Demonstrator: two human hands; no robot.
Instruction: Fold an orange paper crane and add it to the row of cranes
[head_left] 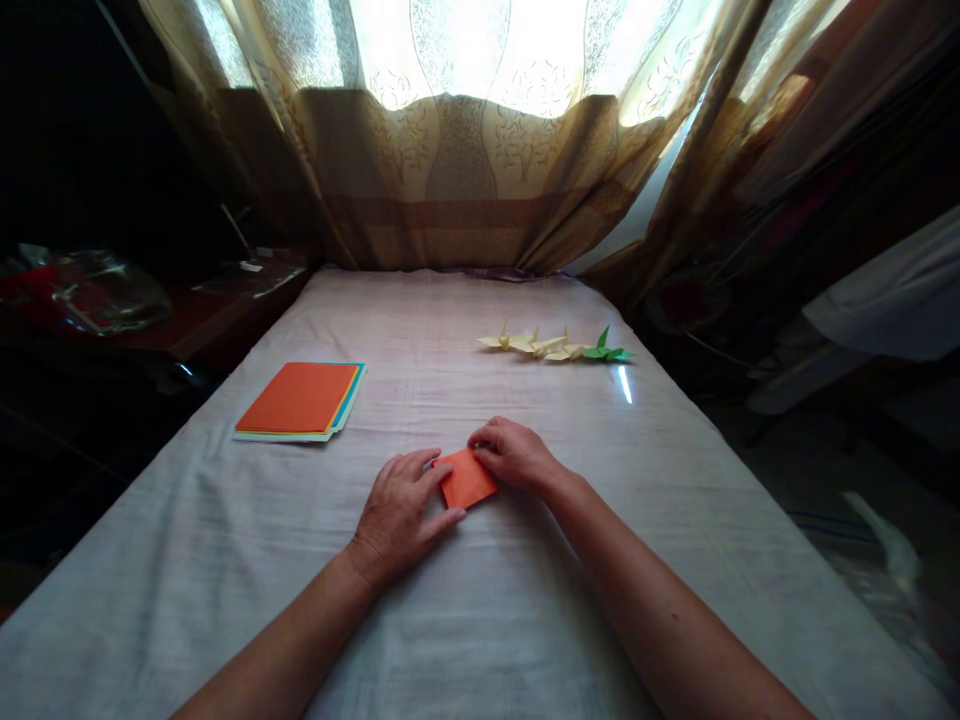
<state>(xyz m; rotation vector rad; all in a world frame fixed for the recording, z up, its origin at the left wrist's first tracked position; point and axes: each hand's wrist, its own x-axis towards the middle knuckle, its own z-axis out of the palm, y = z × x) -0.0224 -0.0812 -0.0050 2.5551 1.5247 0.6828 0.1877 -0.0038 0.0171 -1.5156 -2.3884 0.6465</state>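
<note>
A small orange square of folded origami paper point(469, 480) lies on the cloth-covered surface between my hands. My left hand point(399, 508) rests at the paper's left side with fingers spread, the index fingertip on the sheet and the thumb near its lower corner. At the upper right corner, my right hand point(513, 455) has its fingers curled and pinched onto the paper. What lies under those right fingertips is hidden.
To the left is a stack of coloured paper squares point(296, 397), orange on top. Folded paper cranes, pale yellow point(534, 345) and green point(606, 350), stand in a row at the back right. A curtain point(457, 180) hangs beyond the bed-like surface point(420, 310).
</note>
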